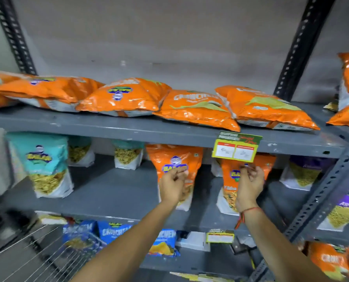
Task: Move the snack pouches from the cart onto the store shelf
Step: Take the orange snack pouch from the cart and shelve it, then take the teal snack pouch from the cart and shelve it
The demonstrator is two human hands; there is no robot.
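Two orange snack pouches are being stood up on the middle shelf (pixel 112 192). The left hand (pixel 172 185) is curled on the front of the left orange pouch (pixel 174 157). The right hand (pixel 250 183) is pinching the front of the right orange pouch (pixel 229 192), just under the yellow price tag (pixel 235 149). Both pouches are sitting on the shelf already. They are best being pushed back gently and kept straight, so they are not tipping over. The wire cart (pixel 47 251) is waiting low on the left.
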